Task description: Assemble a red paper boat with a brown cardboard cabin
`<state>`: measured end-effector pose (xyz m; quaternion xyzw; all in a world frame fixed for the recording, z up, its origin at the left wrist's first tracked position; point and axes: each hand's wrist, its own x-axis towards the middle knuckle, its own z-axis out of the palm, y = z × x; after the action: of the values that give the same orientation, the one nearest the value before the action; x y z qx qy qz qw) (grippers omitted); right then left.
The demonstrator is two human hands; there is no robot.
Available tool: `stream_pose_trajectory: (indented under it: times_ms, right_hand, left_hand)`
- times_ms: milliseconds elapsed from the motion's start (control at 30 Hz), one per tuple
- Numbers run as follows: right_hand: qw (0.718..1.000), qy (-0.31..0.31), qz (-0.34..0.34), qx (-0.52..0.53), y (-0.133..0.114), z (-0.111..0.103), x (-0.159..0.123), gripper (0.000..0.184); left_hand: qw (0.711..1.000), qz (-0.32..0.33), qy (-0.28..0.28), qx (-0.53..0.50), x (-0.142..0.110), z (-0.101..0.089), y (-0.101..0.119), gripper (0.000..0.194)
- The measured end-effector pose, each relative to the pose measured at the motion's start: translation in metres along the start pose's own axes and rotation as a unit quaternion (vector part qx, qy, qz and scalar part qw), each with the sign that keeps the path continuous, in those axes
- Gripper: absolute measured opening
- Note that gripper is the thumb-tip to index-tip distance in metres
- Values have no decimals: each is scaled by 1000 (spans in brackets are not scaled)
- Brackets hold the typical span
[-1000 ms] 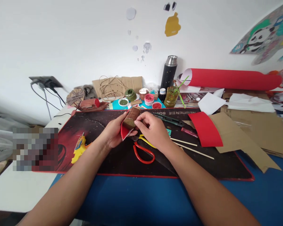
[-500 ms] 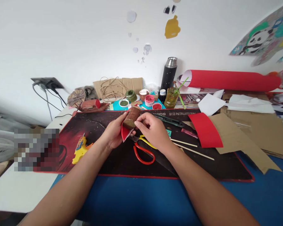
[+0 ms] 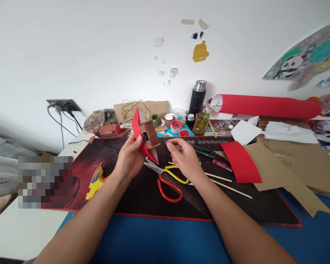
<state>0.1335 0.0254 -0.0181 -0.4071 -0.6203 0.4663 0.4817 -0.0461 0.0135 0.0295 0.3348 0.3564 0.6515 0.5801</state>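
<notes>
My left hand (image 3: 130,156) is closed on a small brown cardboard model house (image 3: 151,135), tilted, with a dark square opening in its side. A bent red corrugated sheet (image 3: 136,126) with a white inner face is against the house and also lies in that grip. To the right, apart from the model, my right hand (image 3: 184,154) has its thumb and forefinger pinched; anything between them is too small to make out. Below the hands lie scissors (image 3: 165,172) with one red and one yellow handle. A yellow glue gun (image 3: 95,183) rests left of my left forearm.
Thin wooden sticks (image 3: 231,187), a green cutter (image 3: 205,150) and a red corrugated piece (image 3: 242,162) lie to the right, beside cardboard (image 3: 275,161). Paint pots (image 3: 176,126), a jar with brushes (image 3: 200,124) and a black flask (image 3: 197,99) stand along the wall.
My left hand has turned the model house, so its side opening and the spread red sheet now show. My right hand has come away from it to the right. The view has tilted up.
</notes>
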Motion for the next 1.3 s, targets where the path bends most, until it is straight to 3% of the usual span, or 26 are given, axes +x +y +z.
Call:
stream_pose_trajectory:
  times_ms: [133,333,533,867,1300]
  right_hand:
    - [996,-17,60,69,-10,3,-4,32]
    - [996,-36,65,53,-17,5,-8,30]
    - [996,-30,64,54,-18,5,-7,29]
    - [997,-15,53,55,-26,4,-7,39]
    - [997,-14,46,59,-24,4,-7,38]
  left_hand:
    - [1000,13,-24,-4,0,-1,2,29]
    - [997,26,-68,-34,5,-10,-5,41]
    - [995,23,-93,-36,9,-17,-9,36]
    - [995,20,-98,-23,9,-18,-8,40]
    - [994,16,-111,-8,8,-21,-10,38]
